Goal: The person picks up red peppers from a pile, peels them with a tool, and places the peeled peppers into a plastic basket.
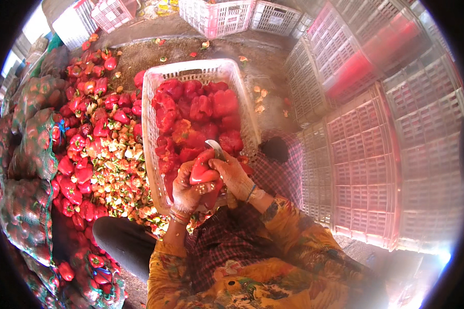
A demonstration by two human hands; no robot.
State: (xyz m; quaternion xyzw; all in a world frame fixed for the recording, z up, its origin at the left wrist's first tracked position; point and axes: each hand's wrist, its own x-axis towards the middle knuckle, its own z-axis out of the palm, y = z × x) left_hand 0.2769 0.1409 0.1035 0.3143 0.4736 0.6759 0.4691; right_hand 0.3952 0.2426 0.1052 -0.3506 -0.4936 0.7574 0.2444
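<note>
Over the near part of a white plastic crate [150,154], both gloved hands are at a red bell pepper [205,170]. My left hand [188,191] grips the pepper from the left, with seeds stuck to the glove. On its right side, my right hand [234,175] touches the pepper with its fingers and also holds a knife [215,146], whose curved blade points up and away from me. Part of the knife's handle is hidden by the hand. Red peppers [201,108], some of them cut open, fill much of the crate below.
Cut pepper cores [127,170] and whole red peppers [71,189] lie heaped on the left. Green mesh sacks [34,135] of peppers stand beyond them. Stacked plastic crates [363,166] rise on the right, and further crates [232,17] stand at the back.
</note>
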